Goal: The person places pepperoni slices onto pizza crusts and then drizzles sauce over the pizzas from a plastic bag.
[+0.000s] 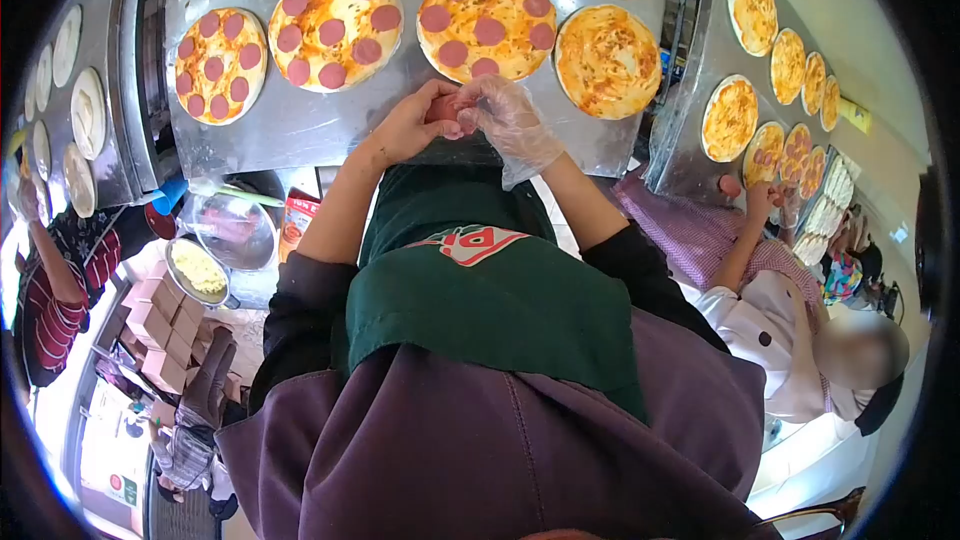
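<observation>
My bare left hand (pixel 408 125) is closed around a small stack of pink sausage slices (pixel 445 110) at the near edge of the metal table. My right hand (pixel 508 122), in a clear plastic glove, has its fingertips pinched on the same slices. Just beyond both hands lies a round pizza (pixel 470 45) topped with cheese, sauce and several sausage slices. To its right, a pizza (pixel 607 60) bears only cheese and sauce. On the left are two more sausage-topped pizzas, one in the middle (pixel 312 10) and one at the side (pixel 215 90).
More pizzas line the table's (pixel 290 135) far side. At right, a co-worker's hand (pixel 762 202) is over another table of pizzas. A bowl of pale shreds (pixel 200 268) and a metal bowl (pixel 237 230) stand lower left. Dough rounds (pixel 88 113) lie on the left table.
</observation>
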The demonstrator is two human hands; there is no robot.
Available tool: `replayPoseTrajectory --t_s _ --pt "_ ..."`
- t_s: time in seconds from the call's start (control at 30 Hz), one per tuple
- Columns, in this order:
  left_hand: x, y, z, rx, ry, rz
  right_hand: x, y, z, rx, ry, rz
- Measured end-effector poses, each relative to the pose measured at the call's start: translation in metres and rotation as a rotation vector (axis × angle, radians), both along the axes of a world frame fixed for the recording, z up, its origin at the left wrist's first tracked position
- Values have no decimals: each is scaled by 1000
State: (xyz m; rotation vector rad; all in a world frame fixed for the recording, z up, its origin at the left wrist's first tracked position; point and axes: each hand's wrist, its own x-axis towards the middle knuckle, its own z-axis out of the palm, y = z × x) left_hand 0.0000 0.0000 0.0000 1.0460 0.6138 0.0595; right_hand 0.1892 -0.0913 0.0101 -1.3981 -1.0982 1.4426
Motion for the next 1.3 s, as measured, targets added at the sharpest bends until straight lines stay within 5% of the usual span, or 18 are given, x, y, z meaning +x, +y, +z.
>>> replayPoseTrajectory --t_s 0.17,0.4,0.5,0.57,0.7,0.9,0.97,1.07,1.3 --pt "-8 -5 2 -99 -35 57 -9 -6 -11 207 -273 -50" --pt "-7 -10 -11 110 11 72 -14 -8 -6 123 -122 -143" --pt "-4 -10 -12 113 -4 91 -12 -7 -1 176 -376 -89" --pt "-4 -10 -11 20 -84 159 -10 -7 7 -84 101 -85" --pt "-9 -4 -19 185 34 120 0 -12 4 -84 165 -92" --pt "-5 1 -15 116 224 148 35 -14 -7 -28 -387 -276" --pt "0 2 -20 379 381 42 46 -12 -9 86 -743 -239" --pt "8 -2 -31 743 301 93 55 -3 -14 -10 -702 -231" --pt "22 7 -23 874 547 -190 57 18 0 0 -1163 -83"
